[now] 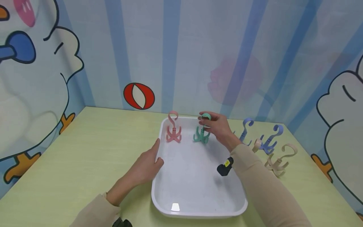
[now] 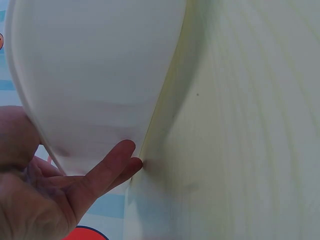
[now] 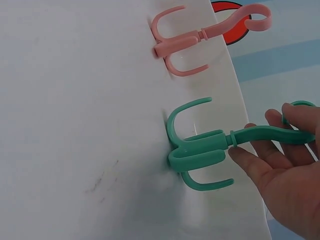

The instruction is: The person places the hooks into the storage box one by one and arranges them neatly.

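Observation:
My right hand [image 1: 217, 126] is at the far end of the white tray [image 1: 195, 176], its fingers around the curved neck of a green multi-prong hanging hook [image 3: 197, 150]. That hook stands upright, prongs down on the tray floor. To its left a pink hook [image 1: 173, 134] of the same shape stands in the tray's far left corner. At the tray's left side my left hand [image 1: 146, 165] grips the rim. In the left wrist view its thumb lies over the rim while the fingers [image 2: 112, 162] press the outer wall.
Right of the tray, two blue hooks [image 1: 267, 143] and a cream hook [image 1: 276, 165] stand on the pale green table [image 1: 113, 132]; another cream hook [image 1: 256, 145] is partly hidden behind my right sleeve. A patterned curtain [image 1: 193, 56] rises behind the table's far edge.

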{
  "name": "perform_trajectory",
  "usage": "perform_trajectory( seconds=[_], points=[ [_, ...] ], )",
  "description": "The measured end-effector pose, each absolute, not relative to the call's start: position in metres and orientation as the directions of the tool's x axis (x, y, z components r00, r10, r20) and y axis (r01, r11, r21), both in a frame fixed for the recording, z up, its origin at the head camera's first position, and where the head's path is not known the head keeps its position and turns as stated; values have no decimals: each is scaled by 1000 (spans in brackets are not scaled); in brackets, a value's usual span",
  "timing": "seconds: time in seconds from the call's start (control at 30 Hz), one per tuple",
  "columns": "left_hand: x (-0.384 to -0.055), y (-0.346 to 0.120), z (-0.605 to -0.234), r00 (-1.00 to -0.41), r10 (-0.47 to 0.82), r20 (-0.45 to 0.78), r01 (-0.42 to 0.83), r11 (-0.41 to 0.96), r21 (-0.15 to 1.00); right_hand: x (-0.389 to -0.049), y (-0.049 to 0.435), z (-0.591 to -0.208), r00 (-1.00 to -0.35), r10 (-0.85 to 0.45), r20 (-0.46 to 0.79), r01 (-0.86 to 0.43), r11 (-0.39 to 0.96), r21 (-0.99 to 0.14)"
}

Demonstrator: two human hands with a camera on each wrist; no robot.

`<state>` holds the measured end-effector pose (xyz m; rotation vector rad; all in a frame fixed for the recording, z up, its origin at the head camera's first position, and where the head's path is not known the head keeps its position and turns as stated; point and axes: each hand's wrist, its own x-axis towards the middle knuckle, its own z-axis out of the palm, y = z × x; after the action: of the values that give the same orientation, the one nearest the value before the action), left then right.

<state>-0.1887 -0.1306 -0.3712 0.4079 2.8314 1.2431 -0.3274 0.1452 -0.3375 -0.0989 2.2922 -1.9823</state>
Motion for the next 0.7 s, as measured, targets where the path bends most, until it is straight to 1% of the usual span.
perform_trajectory(
  seconds=[0.3,0.7],
  points=[
    [-188,-130,-372,-964,248,95,238,646,725,-326,149,-337,-992,-119,-36,19,137,-990],
    [-189,-129,-371,-967,244,76,221,650,727,-321,151,-326,-999,-48,8,-16,178,-984]
  ],
)
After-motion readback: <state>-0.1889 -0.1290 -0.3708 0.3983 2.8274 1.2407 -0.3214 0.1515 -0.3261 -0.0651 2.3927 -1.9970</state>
